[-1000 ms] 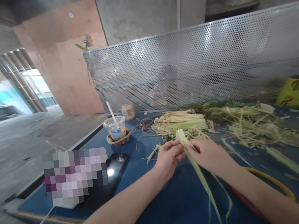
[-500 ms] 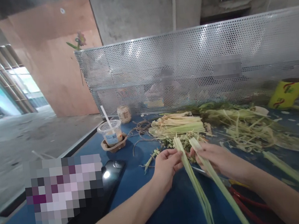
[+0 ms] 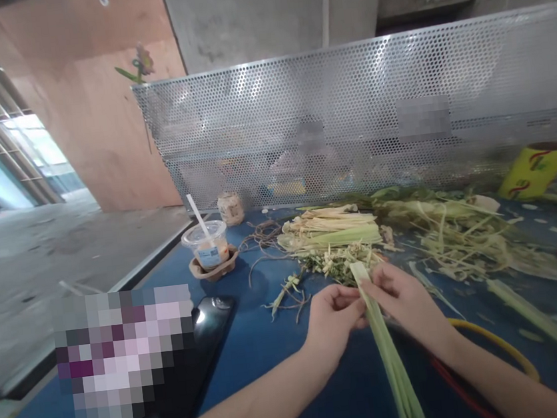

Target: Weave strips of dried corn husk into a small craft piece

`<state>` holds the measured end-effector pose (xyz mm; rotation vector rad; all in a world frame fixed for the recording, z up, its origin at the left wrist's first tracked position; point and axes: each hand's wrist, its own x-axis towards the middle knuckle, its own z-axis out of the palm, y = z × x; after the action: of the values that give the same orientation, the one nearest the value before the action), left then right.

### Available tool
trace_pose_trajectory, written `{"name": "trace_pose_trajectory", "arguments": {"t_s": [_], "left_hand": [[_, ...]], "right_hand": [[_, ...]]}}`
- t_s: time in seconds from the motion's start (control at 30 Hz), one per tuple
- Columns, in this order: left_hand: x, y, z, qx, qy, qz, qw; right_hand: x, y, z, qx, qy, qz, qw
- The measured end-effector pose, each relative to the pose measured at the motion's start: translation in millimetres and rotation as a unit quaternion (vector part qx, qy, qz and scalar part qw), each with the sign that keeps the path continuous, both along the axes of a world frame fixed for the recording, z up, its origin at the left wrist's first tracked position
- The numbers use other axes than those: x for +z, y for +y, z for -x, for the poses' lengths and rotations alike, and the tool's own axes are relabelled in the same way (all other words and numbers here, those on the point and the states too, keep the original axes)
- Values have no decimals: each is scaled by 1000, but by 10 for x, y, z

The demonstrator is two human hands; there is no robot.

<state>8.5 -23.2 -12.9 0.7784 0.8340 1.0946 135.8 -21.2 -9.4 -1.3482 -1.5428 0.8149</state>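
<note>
My left hand (image 3: 332, 320) and my right hand (image 3: 402, 299) meet over the blue table (image 3: 274, 344), both pinched on the top end of a long pale green leaf strip (image 3: 388, 357) that trails toward me. Just beyond my fingers lies a small heap of chopped green scraps (image 3: 339, 259). Behind that sits a neat bundle of pale husk strips (image 3: 334, 229).
A plastic cup with a straw (image 3: 208, 244) stands in a cardboard holder at the left, a black phone (image 3: 206, 331) near it. Loose husks (image 3: 462, 235) cover the right side. A yellow cup (image 3: 536, 171) stands far right. A perforated metal screen (image 3: 349, 120) closes the back. Yellow and red handles (image 3: 495, 345) lie under my right forearm.
The two separate strips held apart half a second ago are now brought together into one strip between my hands. My hands have moved closer together and a little toward me.
</note>
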Motion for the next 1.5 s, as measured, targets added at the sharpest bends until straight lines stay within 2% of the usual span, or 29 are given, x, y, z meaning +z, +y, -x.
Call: {"name": "trace_pose_trajectory", "arguments": {"t_s": [0.1,0.2,0.3,0.53,0.83,1.0,1.17,1.3,1.5], "left_hand": [[5,-9,-17,3,-27,4,1000],[6,-3,-28,16,-46,-4,999],[2,-5,-46,32,-60,-25,997],[-31,-11,-80,30,-52,-61,996],[-28,25,-102,67,-5,-72,995],[-37,4,-87,58,-27,-49,997],[-50,-23,-83,37,-48,-63,996],[-23,-16,-82,21,-60,-52,997],[26,-3,-49,17,-83,-29,996]], "right_hand": [[8,-15,1,-7,-50,-82,995],[-2,-28,7,-7,-74,-107,991],[-19,-44,25,-40,-116,-128,984],[22,-63,48,-112,-170,-123,971],[5,19,43,-107,-176,-139,969],[25,2,46,-107,-203,-135,964],[54,-41,45,-128,-224,-135,957],[67,-60,30,-109,-219,-145,959],[136,-18,-84,-23,-167,-133,977]]}}
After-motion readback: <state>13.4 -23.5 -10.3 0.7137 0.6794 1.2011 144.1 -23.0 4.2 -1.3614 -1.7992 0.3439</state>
